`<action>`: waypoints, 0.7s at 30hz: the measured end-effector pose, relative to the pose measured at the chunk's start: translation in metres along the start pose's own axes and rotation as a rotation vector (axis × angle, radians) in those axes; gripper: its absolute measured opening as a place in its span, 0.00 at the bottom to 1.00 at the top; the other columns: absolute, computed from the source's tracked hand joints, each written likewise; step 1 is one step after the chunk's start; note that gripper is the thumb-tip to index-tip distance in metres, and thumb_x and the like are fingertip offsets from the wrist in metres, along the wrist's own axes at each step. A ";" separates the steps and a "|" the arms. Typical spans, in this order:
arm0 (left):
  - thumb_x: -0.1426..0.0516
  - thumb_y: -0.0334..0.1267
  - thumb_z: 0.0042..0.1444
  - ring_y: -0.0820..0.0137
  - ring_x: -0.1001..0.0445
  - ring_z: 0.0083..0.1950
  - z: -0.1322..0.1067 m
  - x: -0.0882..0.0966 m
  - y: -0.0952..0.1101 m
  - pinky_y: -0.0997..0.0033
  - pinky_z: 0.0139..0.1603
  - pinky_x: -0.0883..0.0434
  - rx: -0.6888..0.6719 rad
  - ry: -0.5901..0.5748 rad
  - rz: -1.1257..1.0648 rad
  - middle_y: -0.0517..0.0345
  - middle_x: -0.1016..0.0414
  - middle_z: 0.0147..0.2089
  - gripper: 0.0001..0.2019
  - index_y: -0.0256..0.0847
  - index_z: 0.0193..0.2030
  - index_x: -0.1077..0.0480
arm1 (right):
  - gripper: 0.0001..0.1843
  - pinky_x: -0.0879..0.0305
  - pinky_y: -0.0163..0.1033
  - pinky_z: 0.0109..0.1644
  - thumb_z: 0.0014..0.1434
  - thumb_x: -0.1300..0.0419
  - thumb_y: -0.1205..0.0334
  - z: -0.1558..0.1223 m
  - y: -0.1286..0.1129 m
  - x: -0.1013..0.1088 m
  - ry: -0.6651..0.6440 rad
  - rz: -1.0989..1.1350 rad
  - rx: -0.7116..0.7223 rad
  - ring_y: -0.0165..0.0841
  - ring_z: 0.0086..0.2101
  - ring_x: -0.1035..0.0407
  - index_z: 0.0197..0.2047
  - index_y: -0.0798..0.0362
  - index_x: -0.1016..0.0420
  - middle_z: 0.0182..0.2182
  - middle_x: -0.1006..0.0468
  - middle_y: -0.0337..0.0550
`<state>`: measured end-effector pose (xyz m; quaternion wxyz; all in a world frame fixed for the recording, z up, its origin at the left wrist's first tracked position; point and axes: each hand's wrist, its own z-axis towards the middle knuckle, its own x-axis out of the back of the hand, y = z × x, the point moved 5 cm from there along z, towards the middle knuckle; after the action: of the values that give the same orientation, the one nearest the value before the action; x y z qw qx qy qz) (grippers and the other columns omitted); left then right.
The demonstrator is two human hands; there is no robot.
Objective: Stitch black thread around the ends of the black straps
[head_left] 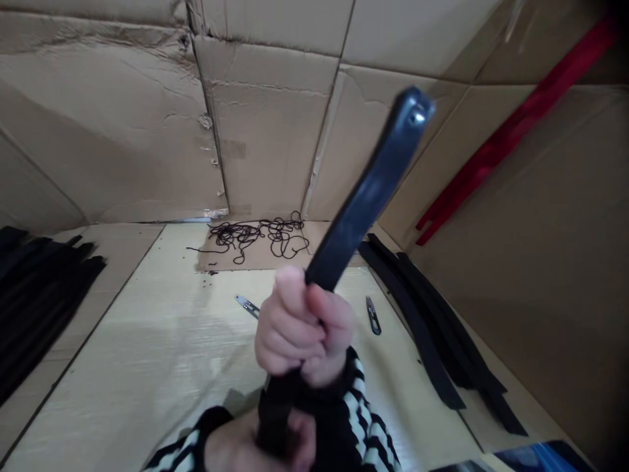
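Note:
A long dark strip (361,203), flat and slightly glossy, slants up and to the right in front of me. Its far tip is rounded and carries a small shiny metal spot, which is blurred. My right hand (304,324) is wrapped tightly around the strip's middle. Lower down, my left hand (260,442) has its fingers curled around the strip's black lower part; the bottom frame edge cuts this hand off. Thread snips (247,305) lie just left of my right hand, partly hidden by it. Another pair of thread snips (373,316) rests to its right.
Tangled dark cord (255,236) lies on cardboard at the back of the pale table (162,328). Black strips are piled at the left (44,295), and several more black strips (432,321) lie at the right. Cardboard walls (275,131) enclose the space; a red strip (515,137) hangs on the right one.

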<state>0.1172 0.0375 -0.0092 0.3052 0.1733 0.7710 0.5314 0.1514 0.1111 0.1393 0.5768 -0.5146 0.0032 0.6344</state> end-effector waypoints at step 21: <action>0.37 0.48 0.53 0.71 0.31 0.30 -0.013 0.042 0.004 0.70 0.32 0.30 -0.156 0.536 0.090 0.60 0.30 0.27 0.15 0.37 0.29 0.29 | 0.16 0.41 0.24 0.21 0.58 0.35 0.59 0.006 0.005 0.008 0.288 -0.162 0.051 0.17 0.12 0.44 0.27 0.52 0.38 0.12 0.37 0.23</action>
<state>0.0770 0.0541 -0.0146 0.0790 0.0366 0.7725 0.6290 0.1456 0.1194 0.1339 0.6326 -0.5841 0.0603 0.5050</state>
